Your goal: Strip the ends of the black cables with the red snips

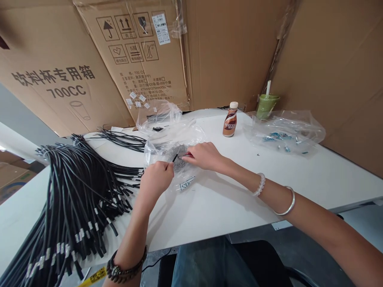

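My left hand [157, 178] is closed around a black cable, whose short end [175, 158] sticks out past the fingers. Just to its right, my right hand [206, 156] grips a small red-handled tool [188, 154]; the fingers cover most of it, so its kind is unclear. The tool and the cable end are close together, and I cannot tell whether they touch. Both are over a clear plastic bag [187, 181] holding a heap of small silvery metal pieces [178, 164].
A thick bundle of black cables [80, 179] covers the left of the white table [197, 215]. More cables [122, 140] lie behind. At the back stand a Nescafé bottle [229, 121], a green cup [265, 105] and a plastic bag [287, 137] with bluish pieces. Large cardboard boxes [230, 56] wall the far side.
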Demonstrator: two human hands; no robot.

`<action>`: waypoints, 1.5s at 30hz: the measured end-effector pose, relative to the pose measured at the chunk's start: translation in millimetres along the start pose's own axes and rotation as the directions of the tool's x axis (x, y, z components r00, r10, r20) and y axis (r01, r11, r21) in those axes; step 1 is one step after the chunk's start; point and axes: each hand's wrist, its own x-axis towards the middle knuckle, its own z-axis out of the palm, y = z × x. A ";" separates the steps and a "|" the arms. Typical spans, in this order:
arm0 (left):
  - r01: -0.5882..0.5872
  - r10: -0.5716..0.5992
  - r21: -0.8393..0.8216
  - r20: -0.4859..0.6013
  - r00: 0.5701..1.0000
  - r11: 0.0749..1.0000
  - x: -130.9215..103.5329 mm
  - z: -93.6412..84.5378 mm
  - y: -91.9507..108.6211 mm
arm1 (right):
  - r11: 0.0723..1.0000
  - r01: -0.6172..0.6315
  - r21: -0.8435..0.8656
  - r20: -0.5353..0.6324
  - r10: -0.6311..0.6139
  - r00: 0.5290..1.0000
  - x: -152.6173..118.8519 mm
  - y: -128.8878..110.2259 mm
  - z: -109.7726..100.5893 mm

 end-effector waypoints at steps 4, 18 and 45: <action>-0.009 0.011 0.038 -0.043 0.999 0.999 -3.0 4.4 -0.2 | 1.000 0.000 -0.004 0.008 0.000 1.000 0.0 -0.7 -0.5; -0.063 0.066 -0.209 0.007 0.998 0.976 4.1 8.3 -2.7 | 0.998 -0.037 0.046 -0.106 0.041 0.994 -5.8 1.6 14.7; -0.131 0.099 -0.156 -0.197 0.975 0.979 9.4 10.7 -11.2 | 0.982 -0.129 0.138 -0.192 0.154 0.969 -5.2 -10.2 29.0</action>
